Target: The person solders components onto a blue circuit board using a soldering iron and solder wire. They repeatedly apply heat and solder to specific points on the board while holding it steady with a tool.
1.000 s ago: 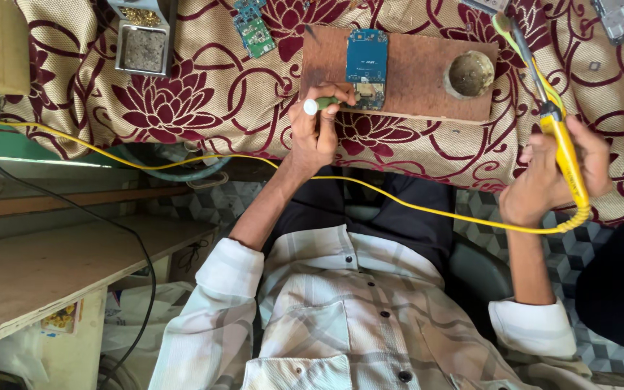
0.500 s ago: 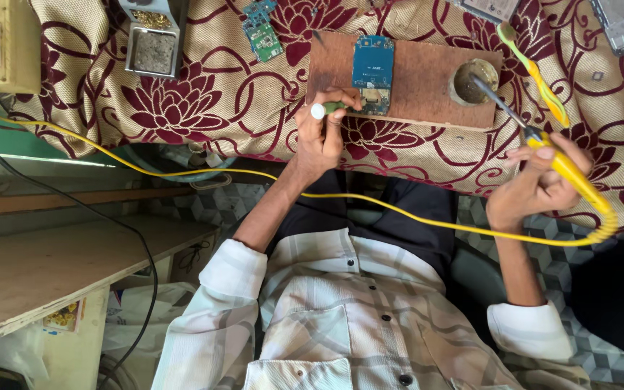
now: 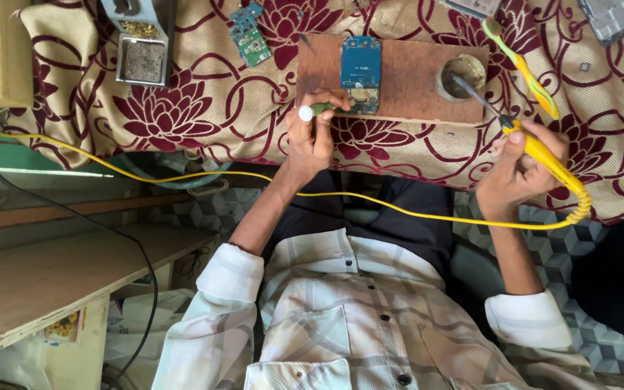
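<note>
Closest to where I stand, a yellow cord (image 3: 399, 209) runs across the person's checked shirt and curls up into the right hand (image 3: 518, 170). That hand is closed around the yellow soldering iron (image 3: 543, 155), fingers wrapped on the handle. A second ago the iron stood raised at the edge of the cloth, well clear of everything. It has since swung inward and tilted, and its dark tip now reaches the round tin (image 3: 462, 68) set into the wooden board (image 3: 406, 79). I cannot tell whether the tip touches what is inside.

The left hand (image 3: 312, 141) has hardly moved. It stays gripped on a green-handled tool (image 3: 319, 110), whose working end rests at the lower edge of the blue phone board (image 3: 360, 65) lying on the wooden board, well left of the tin.

So, by my reading, the phone board is held ready while the iron is busy at the tin, not at the joint.

Just beyond the right hand lies a yellow-green toothbrush (image 3: 525, 72). Farther back on the flowered tabletop (image 3: 204, 108) sit a small green circuit board (image 3: 250, 36) and a metal holder (image 3: 141, 58).
</note>
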